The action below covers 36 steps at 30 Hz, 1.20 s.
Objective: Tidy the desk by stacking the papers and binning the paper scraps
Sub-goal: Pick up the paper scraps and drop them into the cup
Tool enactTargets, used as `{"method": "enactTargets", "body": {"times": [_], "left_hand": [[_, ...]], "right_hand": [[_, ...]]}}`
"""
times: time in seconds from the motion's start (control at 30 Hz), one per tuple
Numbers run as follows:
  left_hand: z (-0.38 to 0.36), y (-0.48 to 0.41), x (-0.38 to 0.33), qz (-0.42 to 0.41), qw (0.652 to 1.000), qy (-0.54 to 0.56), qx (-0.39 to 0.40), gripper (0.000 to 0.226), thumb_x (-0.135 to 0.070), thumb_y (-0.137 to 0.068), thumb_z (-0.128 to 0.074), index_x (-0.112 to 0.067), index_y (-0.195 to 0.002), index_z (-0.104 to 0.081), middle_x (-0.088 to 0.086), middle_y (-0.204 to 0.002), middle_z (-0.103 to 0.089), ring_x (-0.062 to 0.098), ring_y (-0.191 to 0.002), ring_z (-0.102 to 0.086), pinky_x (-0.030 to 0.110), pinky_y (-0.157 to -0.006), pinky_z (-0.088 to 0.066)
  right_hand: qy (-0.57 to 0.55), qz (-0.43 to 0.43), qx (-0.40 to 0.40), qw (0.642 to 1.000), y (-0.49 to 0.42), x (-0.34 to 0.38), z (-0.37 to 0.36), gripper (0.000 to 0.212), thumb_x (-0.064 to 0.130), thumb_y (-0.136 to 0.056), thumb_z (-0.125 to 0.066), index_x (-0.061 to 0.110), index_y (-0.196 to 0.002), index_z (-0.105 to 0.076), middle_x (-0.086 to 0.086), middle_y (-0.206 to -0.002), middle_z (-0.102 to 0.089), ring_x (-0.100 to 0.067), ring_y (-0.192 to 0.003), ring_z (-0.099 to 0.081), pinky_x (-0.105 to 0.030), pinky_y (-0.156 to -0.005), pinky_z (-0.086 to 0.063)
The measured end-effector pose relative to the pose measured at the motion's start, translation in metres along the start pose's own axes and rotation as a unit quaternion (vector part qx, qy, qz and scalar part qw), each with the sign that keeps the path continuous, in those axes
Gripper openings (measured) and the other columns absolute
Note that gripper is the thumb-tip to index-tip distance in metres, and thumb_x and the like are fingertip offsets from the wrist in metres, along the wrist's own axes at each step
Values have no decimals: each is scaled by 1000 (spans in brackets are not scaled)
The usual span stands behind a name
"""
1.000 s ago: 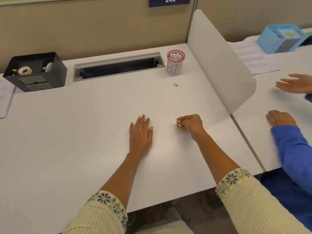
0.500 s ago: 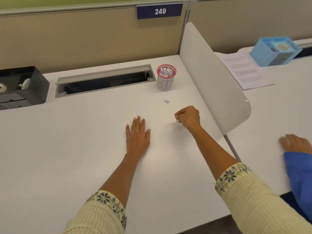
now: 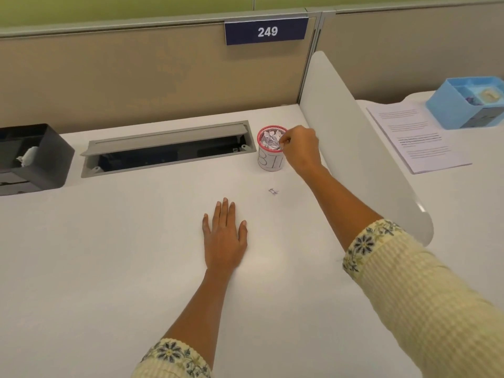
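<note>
White desk (image 3: pixel 109 255) in a beige-partitioned cubicle, seen from my remote station.

Item 1, right hand (image 3: pixel 300 145): reached out to 1 o'clock, fingers curled and tips pinched together at the rim of the bin. I cannot tell whether a scrap sits between them; anything there blends with the cup's contents.

Item 2, left hand (image 3: pixel 225 236): fingers straight and spread slightly, palm flat on the desk at centre, holding nothing.

Item 3, bin (image 3: pixel 268 163): small white cup with a red rim, upright, filled with crumpled paper bits.

Item 4, loose scrap (image 3: pixel 273 191): on the bare desk at 6 o'clock from the bin, 1 o'clock from the left hand, 7 o'clock from the right. I judge the right hand nearer, so a short pull-back would suit. It is too small to read a long axis.

Item 5, cable slot (image 3: pixel 169 148): lid raised, at 9 o'clock from the bin.

Item 6, black organiser (image 3: pixel 35 156): far 9 o'clock.

Item 7, white divider (image 3: pixel 354 137); beyond it printed sheets (image 3: pixel 417 135) and a blue box (image 3: pixel 469 102).
</note>
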State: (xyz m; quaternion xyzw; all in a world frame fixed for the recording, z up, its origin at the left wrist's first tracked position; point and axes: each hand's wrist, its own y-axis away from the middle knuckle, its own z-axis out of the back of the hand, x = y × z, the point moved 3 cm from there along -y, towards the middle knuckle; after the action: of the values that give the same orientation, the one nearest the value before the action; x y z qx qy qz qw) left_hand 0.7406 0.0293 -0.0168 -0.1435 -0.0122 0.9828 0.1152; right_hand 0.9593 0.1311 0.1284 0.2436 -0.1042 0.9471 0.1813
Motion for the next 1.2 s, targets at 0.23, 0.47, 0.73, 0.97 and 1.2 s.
{"method": "enactTargets", "body": {"times": [0.23,0.47,0.73,0.97,1.2], "left_hand": [[2,-1,0,8,1000,12,-5,59,-44,-98,-27,-19,-151,-29,-3,-160,-21,12,-149,-14,44,-121,-9],[3,-1,1,8,1000,13,-5,58,-44,-98,-27,-20,-151,-30,-3,-160,-22,13,-149,-14,44,-121,-9],[4,-2,1,8,1000,17,-1,59,-45,-98,-25,-20,-152,-28,-3,-161,-20,13,-149,-13,43,-122,-7],[5,-4,-1,11,1000,13,-3,59,-44,-98,-27,-19,-151,-31,-2,-160,-23,14,-148,-17,45,-121,-10],[5,-4,0,12,1000,7,-7,58,-43,-97,-31,-19,-150,-32,-2,-159,-24,13,-148,-17,44,-120,-10]], "right_hand": [[33,41,98,994,-45,21,-6,26,17,-95,-56,6,-113,-71,-15,-113,-69,-28,-100,-64,-34,-82,-53],[-41,53,88,994,-55,16,-6,29,5,-97,-48,13,-111,-72,-9,-124,-65,-27,-114,-59,-39,-95,-50],[-241,65,-89,964,-32,8,2,23,3,-83,-56,13,-88,-76,1,-85,-72,-7,-74,-63,-19,-73,-54],[-59,182,105,976,48,-14,-61,26,2,-84,-56,9,-103,-72,-7,-112,-67,-23,-104,-61,-35,-89,-52],[149,149,283,936,64,-32,-94,66,2,-89,-48,17,-150,-28,-1,-161,-12,-22,-149,-5,-45,-114,-31]]}}
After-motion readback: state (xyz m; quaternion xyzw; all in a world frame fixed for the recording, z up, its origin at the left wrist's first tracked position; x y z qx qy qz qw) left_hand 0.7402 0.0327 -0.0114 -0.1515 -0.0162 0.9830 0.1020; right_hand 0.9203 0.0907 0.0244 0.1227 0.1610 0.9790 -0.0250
